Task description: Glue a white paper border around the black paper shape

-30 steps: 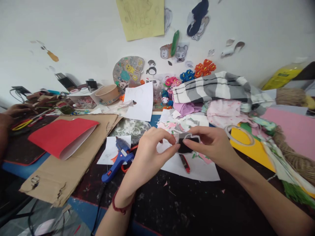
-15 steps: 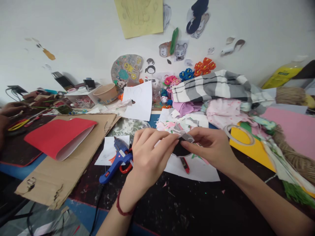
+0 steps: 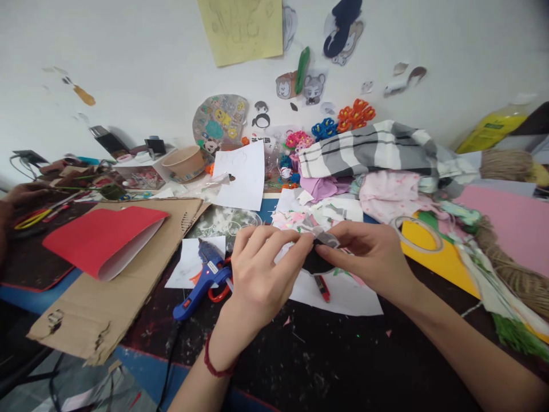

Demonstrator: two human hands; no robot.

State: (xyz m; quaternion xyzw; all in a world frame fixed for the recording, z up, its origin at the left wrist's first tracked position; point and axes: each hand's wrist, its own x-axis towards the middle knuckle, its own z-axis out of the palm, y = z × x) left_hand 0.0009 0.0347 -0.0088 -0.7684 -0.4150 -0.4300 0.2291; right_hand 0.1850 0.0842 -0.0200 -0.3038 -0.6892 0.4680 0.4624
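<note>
Between my two hands is a small black-and-grey paper cutout (image 3: 318, 261) with a pale edge. My left hand (image 3: 259, 280) is closed, its fingertips pinching the cutout's upper left. From the other side, the thumb and fingers of my right hand (image 3: 373, 254) grip its upper right, where a grey piece (image 3: 328, 240) stands up. Below the cutout, a red-and-black tool (image 3: 322, 289) lies on a white sheet (image 3: 347, 300). Paper scraps (image 3: 295, 220) are heaped behind my hands. To the left of my left hand lies a blue glue gun (image 3: 206, 281).
A red folded sheet (image 3: 103, 237) rests on flat cardboard (image 3: 92, 309) at left. Near the glue gun is an orange handle loop (image 3: 219, 294). A tape roll (image 3: 418, 234) lies on yellow paper (image 3: 446, 263) at right. Another person's hand (image 3: 26, 193) is at far left.
My left hand's fingers have shifted slightly on the cutout. Both hands stay in nearly the same place, still holding it.
</note>
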